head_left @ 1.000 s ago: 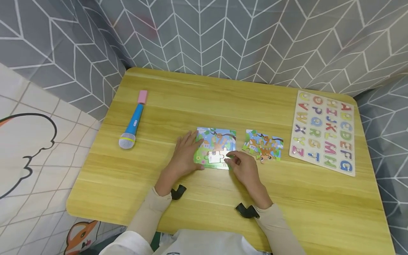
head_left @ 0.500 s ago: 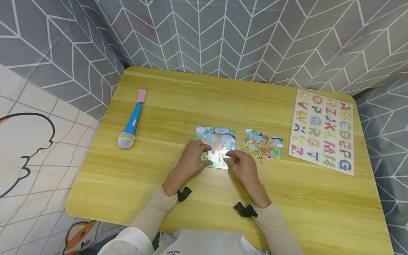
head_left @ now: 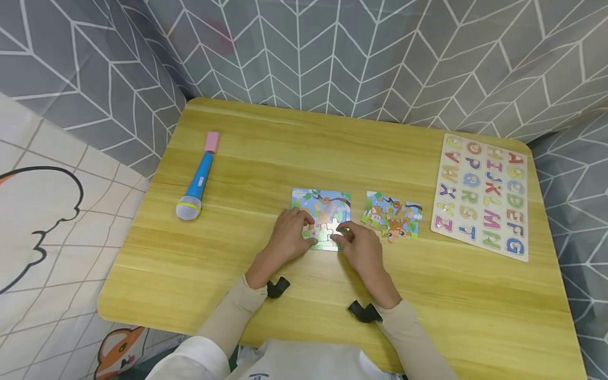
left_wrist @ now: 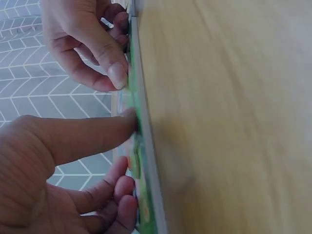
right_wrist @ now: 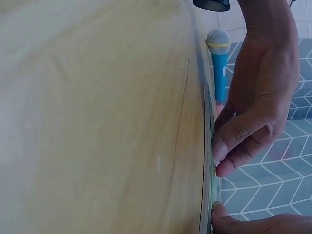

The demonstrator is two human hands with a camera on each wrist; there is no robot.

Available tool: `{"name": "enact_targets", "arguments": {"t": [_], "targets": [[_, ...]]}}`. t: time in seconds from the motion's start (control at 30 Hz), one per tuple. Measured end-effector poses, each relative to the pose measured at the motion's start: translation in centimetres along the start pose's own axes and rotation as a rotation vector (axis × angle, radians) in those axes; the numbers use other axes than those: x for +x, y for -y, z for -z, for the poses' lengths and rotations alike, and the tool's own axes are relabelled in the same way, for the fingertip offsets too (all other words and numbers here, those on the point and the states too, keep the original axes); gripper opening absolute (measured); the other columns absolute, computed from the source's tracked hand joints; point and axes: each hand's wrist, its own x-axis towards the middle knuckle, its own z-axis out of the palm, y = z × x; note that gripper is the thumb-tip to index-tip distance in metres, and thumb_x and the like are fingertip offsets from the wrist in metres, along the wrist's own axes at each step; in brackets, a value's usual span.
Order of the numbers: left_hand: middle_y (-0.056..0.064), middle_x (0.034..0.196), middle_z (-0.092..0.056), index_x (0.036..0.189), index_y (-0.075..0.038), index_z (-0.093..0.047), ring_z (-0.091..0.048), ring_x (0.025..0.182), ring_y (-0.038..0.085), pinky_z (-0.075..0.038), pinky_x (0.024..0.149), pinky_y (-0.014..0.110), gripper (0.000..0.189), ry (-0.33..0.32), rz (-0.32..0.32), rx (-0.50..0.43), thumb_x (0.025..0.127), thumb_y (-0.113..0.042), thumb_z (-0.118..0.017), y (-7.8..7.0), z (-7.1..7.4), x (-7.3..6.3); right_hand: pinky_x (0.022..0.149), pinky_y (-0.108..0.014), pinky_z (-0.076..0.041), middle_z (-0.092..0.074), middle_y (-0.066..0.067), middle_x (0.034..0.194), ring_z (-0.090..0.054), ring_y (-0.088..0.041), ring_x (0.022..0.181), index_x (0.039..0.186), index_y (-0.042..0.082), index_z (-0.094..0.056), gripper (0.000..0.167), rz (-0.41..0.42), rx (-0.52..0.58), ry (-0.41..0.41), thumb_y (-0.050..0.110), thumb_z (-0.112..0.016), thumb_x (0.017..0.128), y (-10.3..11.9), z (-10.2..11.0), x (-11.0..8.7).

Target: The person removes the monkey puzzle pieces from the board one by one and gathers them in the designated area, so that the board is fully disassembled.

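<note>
In the head view a small picture jigsaw board lies on the table between both hands, several pieces fitted in its lower part. My left hand is over its lower left; thumb and index finger span a green puzzle piece with a flower on it. At the lower right my right hand pinches another puzzle piece between thumb and index finger, partly hidden by the fingertips. The left wrist view has the left thumb pressing near the board's edge, with the right hand's fingertips close by.
Right of the board lie several loose puzzle pieces, partly overlapping. An alphabet board is at the right of the wooden table. A blue toy microphone and a pink block are at the left. Patterned curtains enclose the back.
My left hand has moved right from the board's left edge onto the lower pieces, and its fingers have drawn together. The right hand stays nearly in place at the lower right.
</note>
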Motion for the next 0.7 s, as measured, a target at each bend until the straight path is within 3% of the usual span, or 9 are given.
{"name": "enact_targets", "arguments": {"t": [0.4,0.7], "targets": [[0.009,0.105,-0.065,0.108,-0.004,-0.068,-0.057,0.101,0.027,-0.028,0.122,0.05,0.038,0.054,0.047,0.014,0.079,-0.019,-0.086,-0.49,0.35,0.52,0.049,-0.025,-0.038,-0.065,-0.003,0.064,-0.05,-0.012,0.054,0.097,0.014,-0.076,0.016,0.004,0.02,-0.002,0.026,-0.08,0.086,-0.04,-0.02,0.12],[0.007,0.099,-0.069,0.117,-0.005,-0.063,-0.059,0.1,0.027,-0.033,0.113,0.048,0.045,0.039,0.0,-0.024,0.08,-0.018,-0.085,-0.1,0.24,0.51,0.048,-0.025,-0.038,-0.064,-0.003,0.064,-0.05,-0.012,0.053,0.097,0.013,-0.076,0.016,0.006,0.025,0.007,0.025,-0.079,0.087,-0.15,0.02,0.15]]}}
